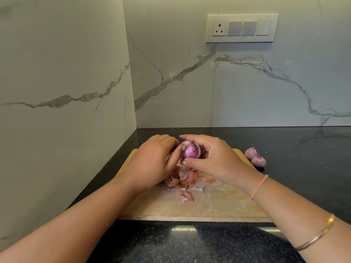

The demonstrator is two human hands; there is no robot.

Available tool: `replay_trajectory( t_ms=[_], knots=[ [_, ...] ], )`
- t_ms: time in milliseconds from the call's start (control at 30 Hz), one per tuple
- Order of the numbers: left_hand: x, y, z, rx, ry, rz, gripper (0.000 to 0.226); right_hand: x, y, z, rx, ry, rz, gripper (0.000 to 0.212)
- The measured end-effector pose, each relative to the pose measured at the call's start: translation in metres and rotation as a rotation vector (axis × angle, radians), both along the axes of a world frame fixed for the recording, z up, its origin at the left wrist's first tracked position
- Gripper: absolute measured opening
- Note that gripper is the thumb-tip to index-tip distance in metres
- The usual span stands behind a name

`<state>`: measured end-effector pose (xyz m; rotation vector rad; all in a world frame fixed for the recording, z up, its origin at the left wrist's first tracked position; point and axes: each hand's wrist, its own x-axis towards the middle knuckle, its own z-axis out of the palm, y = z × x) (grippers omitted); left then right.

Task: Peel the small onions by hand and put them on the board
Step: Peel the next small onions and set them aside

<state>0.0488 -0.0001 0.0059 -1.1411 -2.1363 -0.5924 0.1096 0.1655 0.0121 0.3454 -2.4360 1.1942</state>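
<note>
Now, onion (191,152) pinched between right fingers (192,138), left fingers (177,156) touching

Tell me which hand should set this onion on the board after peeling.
Probably right. The right hand wraps the onion between forefinger and thumb over the board; the left hand only pinches its side.

A cream switch plate (242,28) sits on the wall at the upper right, with a round-pin socket (219,28) at its left end. Pale wall panels (66,73) with grey veins meet in a corner. Below runs a speckled black countertop (303,145), glossy along the bottom of the frame.
</note>
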Motion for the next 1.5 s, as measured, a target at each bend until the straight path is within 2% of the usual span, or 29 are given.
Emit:
replay_trajectory(
  t_ms=[100, 233, 367, 533, 800, 1067, 1167, 1267, 1500],
  knots=[
    [0.0, 0.0, 0.0, -0.063, 0.144, 0.05, 0.042, 0.0, 0.0, 0.0, 0.011, -0.015, 0.0, 0.057],
    [-0.002, 0.0, 0.0, -0.032, 0.181, 0.066, 0.038, 0.0, -0.001, -0.001, -0.027, -0.026, 0.036, 0.052],
    [-0.001, 0.0, -0.003, 0.066, 0.078, 0.054, 0.039, 0.0, -0.001, 0.001, -0.103, -0.018, 0.099, 0.046],
    [0.004, 0.006, -0.004, 0.217, -0.24, 0.081, 0.025, -0.001, -0.003, 0.001, -0.142, -0.021, 0.161, 0.044],
    [0.004, 0.007, 0.0, 0.064, -0.139, 0.232, 0.025, -0.004, 0.0, -0.002, -0.119, -0.012, 0.148, 0.042],
    [-0.004, 0.005, -0.003, 0.037, -0.197, 0.322, 0.029, 0.0, -0.003, 0.002, -0.115, 0.036, 0.216, 0.043],
    [-0.01, 0.001, -0.005, 0.073, -0.205, 0.272, 0.032, 0.0, 0.001, 0.004, -0.157, 0.04, 0.209, 0.047],
    [-0.008, 0.0, -0.004, 0.067, -0.214, 0.21, 0.016, -0.003, 0.005, 0.001, -0.107, 0.01, 0.124, 0.06],
    [0.002, 0.001, -0.001, 0.268, -0.224, -0.027, 0.024, -0.006, 0.007, -0.002, -0.074, 0.023, 0.04, 0.048]
  ],
)
